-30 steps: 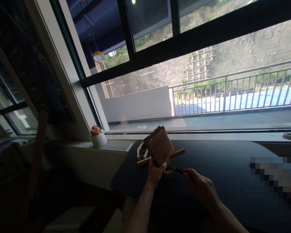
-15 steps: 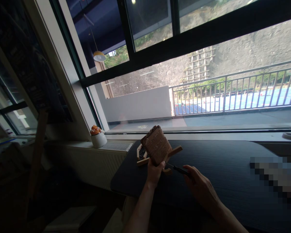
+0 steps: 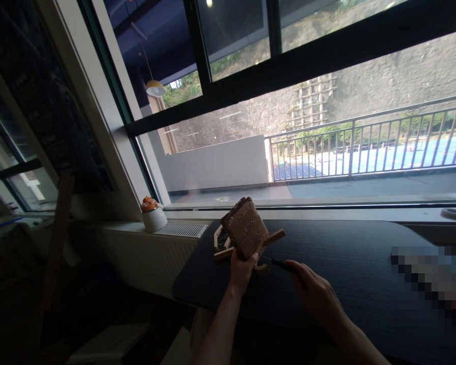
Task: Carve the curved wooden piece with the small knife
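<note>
My left hand grips the lower corner of a brown, square, carved-looking block, which is tilted up above the table. In my right hand is a slim tool with a black handle. Its thin metal shaft points left to the block's lower edge, close to my left thumb; whether the tip touches is too small to tell. A short wooden bar juts out at the block's right side. Below it shows a curved wooden piece. Behind the block, partly hidden, lies a light wooden frame-like piece.
The dark table stands against the window sill. A pixelated patch covers something on its right side. A white jar with an orange top sits on the radiator at left. A tape roll lies on the sill.
The tool and my right hand have shifted very slightly. My left hand and the block stay almost where they were.
</note>
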`<state>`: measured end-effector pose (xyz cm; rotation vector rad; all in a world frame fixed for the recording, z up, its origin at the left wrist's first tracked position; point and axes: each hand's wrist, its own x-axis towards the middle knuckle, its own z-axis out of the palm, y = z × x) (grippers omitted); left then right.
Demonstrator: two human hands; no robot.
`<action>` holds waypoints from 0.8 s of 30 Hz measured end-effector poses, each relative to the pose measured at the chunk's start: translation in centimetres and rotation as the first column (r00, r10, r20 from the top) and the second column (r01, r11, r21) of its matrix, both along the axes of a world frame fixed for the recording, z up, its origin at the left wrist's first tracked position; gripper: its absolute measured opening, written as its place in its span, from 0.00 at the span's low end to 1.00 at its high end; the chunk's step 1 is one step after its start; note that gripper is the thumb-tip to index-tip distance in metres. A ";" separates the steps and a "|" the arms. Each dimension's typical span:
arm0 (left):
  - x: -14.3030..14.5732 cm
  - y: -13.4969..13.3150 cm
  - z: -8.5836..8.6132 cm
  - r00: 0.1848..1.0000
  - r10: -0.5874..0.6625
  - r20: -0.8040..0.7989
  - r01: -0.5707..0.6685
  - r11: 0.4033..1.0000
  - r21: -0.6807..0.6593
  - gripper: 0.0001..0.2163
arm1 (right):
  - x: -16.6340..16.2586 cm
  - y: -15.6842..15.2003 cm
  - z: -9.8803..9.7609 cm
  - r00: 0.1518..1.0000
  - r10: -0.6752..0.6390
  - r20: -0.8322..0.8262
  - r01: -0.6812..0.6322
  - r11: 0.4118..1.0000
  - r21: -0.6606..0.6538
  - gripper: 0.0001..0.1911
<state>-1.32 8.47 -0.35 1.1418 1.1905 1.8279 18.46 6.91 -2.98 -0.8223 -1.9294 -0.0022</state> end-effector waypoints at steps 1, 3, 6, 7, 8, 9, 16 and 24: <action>0.0 0.0 0.0 1.000 -0.001 0.000 0.001 1.000 0.001 0.17 | 0.0 0.1 -0.1 1.000 -0.017 -0.003 0.017 1.000 0.006 0.14; 0.0 0.0 0.0 1.000 -0.004 -0.002 0.004 1.000 0.005 0.17 | 0.0 0.2 -0.4 0.998 -0.062 -0.008 0.062 0.998 0.012 0.13; 0.0 0.0 0.1 1.000 -0.010 -0.006 0.010 1.000 0.009 0.18 | 0.0 0.1 -0.5 0.994 -0.113 0.001 0.113 0.993 -0.016 0.13; 0.0 -0.1 0.1 1.000 -0.012 -0.008 0.012 1.000 0.009 0.18 | 0.0 0.0 -0.5 0.993 -0.121 0.010 0.122 0.992 -0.034 0.13; 0.0 -0.1 0.2 1.000 -0.014 -0.010 0.014 1.000 0.009 0.18 | 0.0 -0.1 -0.4 0.992 -0.127 0.019 0.128 0.990 -0.051 0.13; 0.0 -0.1 0.2 1.000 -0.016 -0.012 0.016 1.000 0.010 0.18 | 0.0 -0.2 -0.2 0.991 -0.131 0.028 0.133 0.989 -0.064 0.13; -0.1 0.1 -0.3 0.999 -0.004 -0.047 0.006 1.000 0.026 0.21 | -0.2 -0.8 0.8 0.989 -0.104 0.101 0.109 0.993 -0.042 0.12; -0.1 0.2 -0.3 0.998 -0.017 -0.053 0.018 0.999 0.027 0.19 | -0.3 -0.4 0.2 0.991 -0.063 0.116 0.061 0.998 0.022 0.16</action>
